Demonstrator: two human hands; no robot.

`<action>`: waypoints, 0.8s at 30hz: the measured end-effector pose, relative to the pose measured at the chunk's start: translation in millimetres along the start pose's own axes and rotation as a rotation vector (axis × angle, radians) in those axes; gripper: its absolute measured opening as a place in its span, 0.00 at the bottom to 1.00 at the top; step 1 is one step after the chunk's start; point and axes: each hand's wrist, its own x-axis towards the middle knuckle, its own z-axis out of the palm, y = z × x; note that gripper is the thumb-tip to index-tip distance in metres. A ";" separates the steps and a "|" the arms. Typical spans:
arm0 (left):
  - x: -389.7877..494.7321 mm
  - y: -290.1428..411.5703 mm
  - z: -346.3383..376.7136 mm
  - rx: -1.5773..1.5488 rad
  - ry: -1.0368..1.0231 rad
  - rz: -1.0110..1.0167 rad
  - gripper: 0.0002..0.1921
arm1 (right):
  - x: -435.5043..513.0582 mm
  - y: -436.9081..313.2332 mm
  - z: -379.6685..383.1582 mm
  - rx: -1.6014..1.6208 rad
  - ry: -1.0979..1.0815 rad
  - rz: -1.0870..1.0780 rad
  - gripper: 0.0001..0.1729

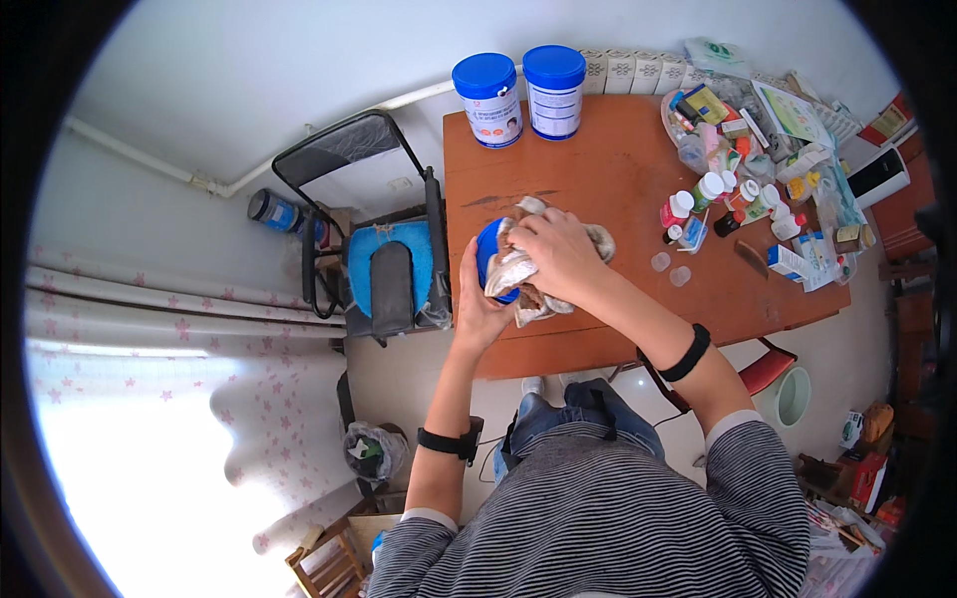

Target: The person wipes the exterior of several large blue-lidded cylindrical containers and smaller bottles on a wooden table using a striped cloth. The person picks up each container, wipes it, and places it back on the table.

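Note:
A blue-lidded can (490, 250) is tilted in front of me over the near left part of the wooden table. My left hand (478, 299) grips it from the left, thumb along its edge. In my right hand (557, 247) is a bunched brown-and-white cloth (512, 270), pressed against the blue lid. Loose folds of the cloth hang past my fingers on both sides. The cloth and my hands hide most of the can's body. Two more cans, the left one (487, 101) and the right one (554, 93), stand upright at the table's back edge with blue lids on.
Medicine bottles (677, 208), boxes and bags crowd the right side of the wooden table (598, 164). Two small clear cups (660, 261) and a brown comb (751, 259) lie nearby. A black-framed commode chair (389, 269) stands left of the table. A red-seated chair (766, 370) is at its front right.

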 end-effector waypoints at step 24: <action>-1.1 -6.0 -0.2 -0.034 -0.014 -0.020 0.63 | -13.7 83.9 -20.4 0.702 -0.052 0.293 0.22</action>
